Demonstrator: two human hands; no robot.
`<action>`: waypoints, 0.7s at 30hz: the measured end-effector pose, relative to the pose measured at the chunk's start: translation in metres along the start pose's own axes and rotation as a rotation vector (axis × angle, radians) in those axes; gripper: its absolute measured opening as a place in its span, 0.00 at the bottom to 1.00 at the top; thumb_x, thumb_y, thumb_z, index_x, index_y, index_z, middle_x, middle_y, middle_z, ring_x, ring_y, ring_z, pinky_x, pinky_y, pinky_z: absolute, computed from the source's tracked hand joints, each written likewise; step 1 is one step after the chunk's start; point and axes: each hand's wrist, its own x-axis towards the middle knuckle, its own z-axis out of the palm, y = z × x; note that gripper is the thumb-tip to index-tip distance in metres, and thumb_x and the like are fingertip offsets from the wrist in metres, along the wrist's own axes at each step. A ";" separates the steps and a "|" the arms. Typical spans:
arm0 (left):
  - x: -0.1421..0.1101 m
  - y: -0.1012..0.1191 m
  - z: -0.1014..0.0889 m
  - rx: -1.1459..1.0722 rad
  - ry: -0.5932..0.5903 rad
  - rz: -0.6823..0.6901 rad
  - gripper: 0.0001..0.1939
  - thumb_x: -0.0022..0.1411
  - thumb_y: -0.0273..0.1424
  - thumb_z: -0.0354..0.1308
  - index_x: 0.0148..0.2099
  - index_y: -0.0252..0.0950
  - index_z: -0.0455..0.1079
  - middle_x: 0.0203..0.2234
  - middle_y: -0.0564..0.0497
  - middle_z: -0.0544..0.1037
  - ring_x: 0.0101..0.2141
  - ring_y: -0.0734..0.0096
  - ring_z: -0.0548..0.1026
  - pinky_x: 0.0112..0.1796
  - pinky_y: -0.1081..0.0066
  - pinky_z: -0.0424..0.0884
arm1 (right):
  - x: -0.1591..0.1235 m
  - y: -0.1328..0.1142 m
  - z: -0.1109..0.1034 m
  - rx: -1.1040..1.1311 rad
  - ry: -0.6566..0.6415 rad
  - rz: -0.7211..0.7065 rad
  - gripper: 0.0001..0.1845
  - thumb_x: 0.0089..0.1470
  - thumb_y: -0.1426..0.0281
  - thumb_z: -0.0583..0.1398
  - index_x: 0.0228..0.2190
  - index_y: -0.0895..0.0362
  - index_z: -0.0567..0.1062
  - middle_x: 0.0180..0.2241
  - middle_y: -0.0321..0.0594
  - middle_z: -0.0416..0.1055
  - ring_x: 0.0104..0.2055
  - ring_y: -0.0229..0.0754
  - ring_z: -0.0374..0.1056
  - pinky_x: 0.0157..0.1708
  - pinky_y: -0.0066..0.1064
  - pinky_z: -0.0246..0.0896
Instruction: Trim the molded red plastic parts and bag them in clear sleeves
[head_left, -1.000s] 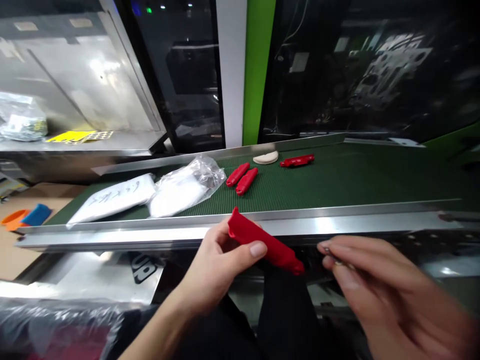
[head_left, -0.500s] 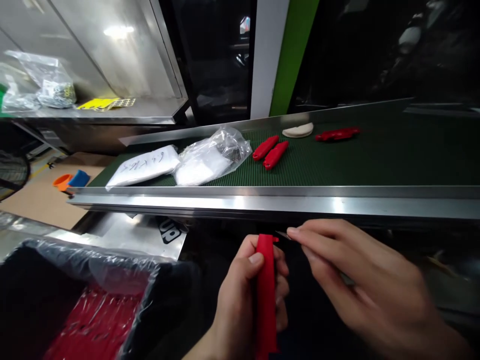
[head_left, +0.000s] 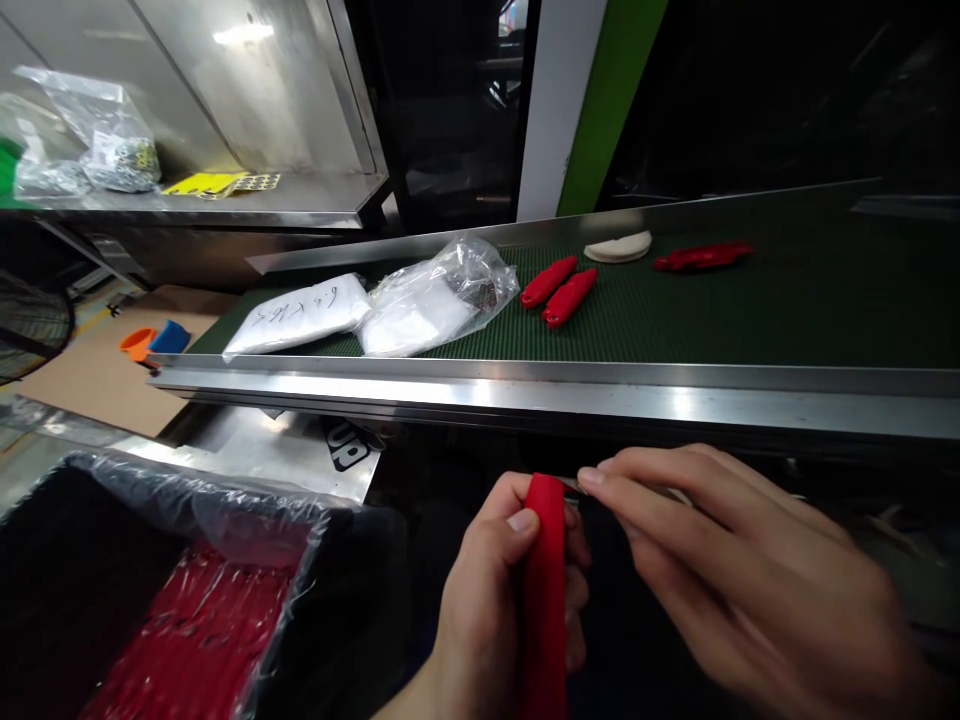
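Upright in my left hand (head_left: pixel 499 560) is a long, narrow red plastic part (head_left: pixel 546 590). The fingers wrap around it and the thumb presses its side near the top. My right hand (head_left: pixel 742 560) pinches a thin metal blade (head_left: pixel 571 484) between thumb and fingertips. Its tip meets the upper right edge of the red part; whether it cuts in cannot be seen. Most of the blade's handle is hidden by the fingers. Beyond my hands, two short red pieces (head_left: pixel 559 292) lie side by side on the green ribbed conveyor belt (head_left: pixel 637 330).
A metal rail (head_left: pixel 480 385) edges the belt. On the belt sit white packets (head_left: pixel 300 312), a clear plastic bag (head_left: pixel 487 275), a cream half-round piece (head_left: pixel 619 247) and another red piece (head_left: pixel 703 257). A black lined bin (head_left: pixel 352 590) at lower left holds red parts (head_left: pixel 202 640).
My right hand has brought the blade tip against the red part's top edge, where a small red sliver stuck out before. The view has shifted slightly.
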 end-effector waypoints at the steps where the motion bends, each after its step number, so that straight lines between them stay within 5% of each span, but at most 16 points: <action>1: 0.000 0.000 0.000 0.002 0.002 0.002 0.12 0.63 0.40 0.49 0.37 0.36 0.65 0.29 0.53 0.68 0.18 0.82 0.61 0.15 0.82 0.60 | 0.000 0.000 0.000 0.001 -0.003 -0.002 0.21 0.58 0.79 0.54 0.51 0.56 0.72 0.46 0.44 0.70 0.47 0.43 0.67 0.41 0.36 0.66; 17: 0.003 0.004 -0.004 0.031 0.053 -0.029 0.14 0.63 0.42 0.49 0.39 0.37 0.65 0.22 0.55 0.66 0.16 0.82 0.60 0.16 0.81 0.61 | -0.010 -0.006 0.002 -0.013 -0.016 -0.116 0.21 0.58 0.80 0.55 0.51 0.57 0.72 0.45 0.42 0.71 0.45 0.41 0.66 0.43 0.36 0.61; 21: 0.006 0.013 0.000 0.063 0.047 -0.015 0.13 0.63 0.41 0.48 0.39 0.37 0.65 0.31 0.53 0.68 0.18 0.82 0.61 0.16 0.81 0.61 | -0.015 -0.016 0.007 0.017 0.027 -0.086 0.20 0.56 0.81 0.55 0.49 0.55 0.73 0.44 0.40 0.72 0.43 0.42 0.67 0.43 0.37 0.59</action>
